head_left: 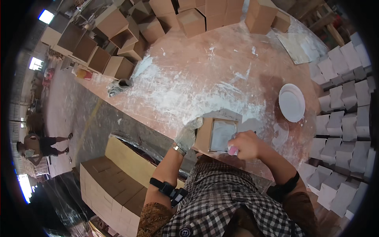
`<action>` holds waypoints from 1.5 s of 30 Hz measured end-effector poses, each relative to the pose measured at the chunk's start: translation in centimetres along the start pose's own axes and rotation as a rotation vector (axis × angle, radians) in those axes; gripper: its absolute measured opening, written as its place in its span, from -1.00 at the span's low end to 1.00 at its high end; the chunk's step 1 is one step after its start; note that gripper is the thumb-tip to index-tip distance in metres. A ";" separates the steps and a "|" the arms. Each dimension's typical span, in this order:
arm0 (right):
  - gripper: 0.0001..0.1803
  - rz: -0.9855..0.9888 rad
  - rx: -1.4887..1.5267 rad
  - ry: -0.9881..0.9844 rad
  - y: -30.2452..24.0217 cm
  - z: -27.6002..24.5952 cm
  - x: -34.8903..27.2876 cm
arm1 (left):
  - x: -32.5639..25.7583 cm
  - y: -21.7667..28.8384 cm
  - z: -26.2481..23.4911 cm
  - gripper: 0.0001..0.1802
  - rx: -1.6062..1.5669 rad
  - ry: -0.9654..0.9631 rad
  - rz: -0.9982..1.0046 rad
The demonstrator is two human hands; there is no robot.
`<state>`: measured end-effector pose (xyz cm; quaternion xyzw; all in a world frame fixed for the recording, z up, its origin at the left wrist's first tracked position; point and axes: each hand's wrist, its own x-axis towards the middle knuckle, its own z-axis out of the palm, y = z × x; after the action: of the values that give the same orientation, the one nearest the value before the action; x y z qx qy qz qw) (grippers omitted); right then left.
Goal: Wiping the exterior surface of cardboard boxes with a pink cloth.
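Observation:
A brown cardboard box [205, 135] is held at the table's near edge, in front of my body. Its upward face carries a white-coated panel [223, 135] inside a brown border. My left hand [187, 133], in a pale work glove, is closed around the box's left side. Bare and closed, my right hand [245, 145] is at the panel's lower right corner. A small pink-and-white thing [233, 150] sticks out of its fingers; its kind does not show. Farther right on the table stands a round white tub [291, 102].
White smears cover the reddish tabletop [189, 63]. Open cardboard boxes [191, 21] crowd its far side, and white boxes [341, 122] are stacked at right. A grey rag [117, 87] lies at the left edge. More cartons [106, 177] stand lower left; a person [39, 146] is farther left.

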<state>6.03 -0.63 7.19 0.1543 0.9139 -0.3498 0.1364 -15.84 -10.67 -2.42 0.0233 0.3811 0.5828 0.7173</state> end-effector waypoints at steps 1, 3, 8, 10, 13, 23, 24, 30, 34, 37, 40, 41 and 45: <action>-0.75 0.002 0.000 0.003 0.0 0.0 0.2 | -0.2 0.3 0.4 -0.45 0.017 0.031 0.001; -0.72 0.033 0.009 0.000 -0.5 0.1 0.5 | -0.4 0.5 0.9 -0.46 0.034 0.062 0.000; -0.72 -0.035 0.409 0.257 -3.0 0.9 2.4 | -0.2 0.7 1.6 -0.50 0.022 0.020 0.002; -0.73 -0.037 0.497 0.306 -3.3 0.8 2.6 | -0.2 0.4 1.1 -0.50 0.036 0.073 -0.013; -0.74 -0.086 0.487 0.229 -2.4 1.2 1.8 | -0.1 0.3 1.1 -0.48 0.045 0.068 -0.015; -0.76 0.126 0.036 -0.022 -1.0 0.9 -0.1 | 0.4 0.2 0.0 -0.42 0.057 0.072 -0.024; -0.76 0.112 0.049 -0.002 -1.4 0.9 0.2 | 0.6 0.1 0.0 -0.42 0.058 0.070 -0.026; -0.78 -0.047 0.291 0.249 -3.8 1.1 2.0 | 1.0 0.2 -0.1 -0.46 0.033 0.018 -0.057; -0.79 0.123 0.077 0.065 -1.4 1.2 0.0 | 0.6 -0.1 -0.9 -0.46 0.056 0.003 0.011; -0.79 0.199 0.180 0.084 0.3 1.7 -1.4 | 0.8 0.4 -0.4 -0.45 0.056 -0.010 -0.013; -0.79 0.172 0.155 0.230 1.1 0.0 -0.6 | 1.2 0.1 -1.1 -0.46 0.061 0.003 -0.008; -0.79 0.121 0.064 0.365 1.1 -1.0 -0.3 | 1.3 -0.2 -1.6 -0.47 0.086 0.031 0.035; -0.78 -0.098 -0.157 0.491 2.6 -2.1 0.8 | 0.9 0.3 0.1 -0.47 0.044 0.019 -0.025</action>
<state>5.98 2.76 6.84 0.1792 0.9504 -0.2358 -0.0951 -16.02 -9.75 -2.65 0.0289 0.4006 0.5656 0.7202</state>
